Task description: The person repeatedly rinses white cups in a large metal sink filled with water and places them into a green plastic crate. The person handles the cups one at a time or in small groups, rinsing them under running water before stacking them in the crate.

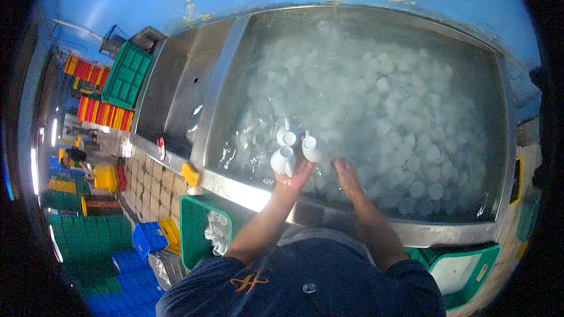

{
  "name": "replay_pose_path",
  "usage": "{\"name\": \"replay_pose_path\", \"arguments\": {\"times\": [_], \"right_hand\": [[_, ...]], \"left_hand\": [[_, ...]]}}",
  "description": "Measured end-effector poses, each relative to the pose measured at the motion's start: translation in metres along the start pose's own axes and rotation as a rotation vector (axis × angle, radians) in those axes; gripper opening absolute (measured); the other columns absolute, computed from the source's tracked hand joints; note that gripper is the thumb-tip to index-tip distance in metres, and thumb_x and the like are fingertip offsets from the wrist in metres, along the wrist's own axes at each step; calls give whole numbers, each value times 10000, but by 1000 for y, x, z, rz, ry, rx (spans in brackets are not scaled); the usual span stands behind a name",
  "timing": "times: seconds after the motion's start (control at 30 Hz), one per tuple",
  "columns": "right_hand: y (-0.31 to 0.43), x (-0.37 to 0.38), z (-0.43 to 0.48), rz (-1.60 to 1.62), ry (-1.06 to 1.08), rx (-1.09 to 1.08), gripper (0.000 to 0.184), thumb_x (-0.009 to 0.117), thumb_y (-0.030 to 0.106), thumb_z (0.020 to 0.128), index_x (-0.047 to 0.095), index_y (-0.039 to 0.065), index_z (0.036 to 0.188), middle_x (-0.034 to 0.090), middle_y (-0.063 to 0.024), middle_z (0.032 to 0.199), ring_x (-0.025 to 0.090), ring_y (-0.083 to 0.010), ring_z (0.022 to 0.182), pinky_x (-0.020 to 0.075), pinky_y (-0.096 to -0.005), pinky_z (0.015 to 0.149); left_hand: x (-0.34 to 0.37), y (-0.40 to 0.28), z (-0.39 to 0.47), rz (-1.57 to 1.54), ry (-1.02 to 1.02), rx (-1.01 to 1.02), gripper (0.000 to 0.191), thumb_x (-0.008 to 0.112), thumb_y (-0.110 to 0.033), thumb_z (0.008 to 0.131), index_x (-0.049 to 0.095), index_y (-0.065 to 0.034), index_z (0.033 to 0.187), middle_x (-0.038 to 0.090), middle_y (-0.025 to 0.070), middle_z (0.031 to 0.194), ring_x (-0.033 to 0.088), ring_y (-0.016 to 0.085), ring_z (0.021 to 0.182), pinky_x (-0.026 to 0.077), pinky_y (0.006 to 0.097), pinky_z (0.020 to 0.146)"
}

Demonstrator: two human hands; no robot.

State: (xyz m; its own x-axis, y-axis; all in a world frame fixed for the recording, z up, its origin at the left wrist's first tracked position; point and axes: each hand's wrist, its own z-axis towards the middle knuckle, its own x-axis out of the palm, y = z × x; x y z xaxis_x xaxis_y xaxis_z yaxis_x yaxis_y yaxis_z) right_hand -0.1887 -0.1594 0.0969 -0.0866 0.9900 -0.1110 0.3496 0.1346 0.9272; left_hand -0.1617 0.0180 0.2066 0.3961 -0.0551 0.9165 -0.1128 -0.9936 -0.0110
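My left hand [296,178] holds three white cups with handles in a cluster: one cup [282,161] nearest me, a second cup [287,135] behind it, and a third cup [312,149] to the right. Round ends of the cups face up towards me. Just right of them, my right hand [348,177] is low at the water surface with no object visible in it. Below both hands, a steel sink basin [240,191] is filled with cloudy water. Many round white pieces [414,141] lie under the water, blurred and densest on the right.
Left of the basin is a second steel compartment [194,83]. A yellow block [190,174] sits at its front corner. Green crates stand beside me, the left crate [194,233] with white cups inside, the right crate [473,290] with a white content. A person [76,158] bends near crates further left.
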Motion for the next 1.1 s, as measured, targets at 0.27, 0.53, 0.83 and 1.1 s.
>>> {"name": "replay_pose_path", "arguments": {"times": [0.27,0.53,0.83,1.1], "right_hand": [[-23,25,3,-154,209,-27,327,598,304,934,653,-8,1016,695,-197,959,660,-353,928,488,-416,848],[-105,24,3,-877,360,-171,363,577,310,935,651,41,1167,610,-232,1230,584,-412,1115,455,-506,953],[-192,-42,20,-1046,357,-174,314,593,210,890,647,-7,1110,649,-234,1122,599,-410,1029,479,-480,883],[-162,-52,48,-1415,433,-9,341,657,195,862,648,-13,1132,662,-210,1114,626,-351,1027,484,-453,898]], "left_hand": [[22,-34,-53,1336,124,450,345,697,-153,794,626,-107,1129,644,123,1152,658,290,982,532,415,854],[13,-76,-116,2132,458,1024,376,684,-35,555,622,-97,920,610,184,1132,563,365,988,448,439,839],[-72,-180,-271,1853,-252,1377,301,712,-5,621,626,-86,898,603,200,1135,589,380,984,485,441,826],[-186,-281,-440,2039,-1085,1363,369,742,30,572,625,-74,906,586,199,1128,567,400,1012,479,469,834]]}}
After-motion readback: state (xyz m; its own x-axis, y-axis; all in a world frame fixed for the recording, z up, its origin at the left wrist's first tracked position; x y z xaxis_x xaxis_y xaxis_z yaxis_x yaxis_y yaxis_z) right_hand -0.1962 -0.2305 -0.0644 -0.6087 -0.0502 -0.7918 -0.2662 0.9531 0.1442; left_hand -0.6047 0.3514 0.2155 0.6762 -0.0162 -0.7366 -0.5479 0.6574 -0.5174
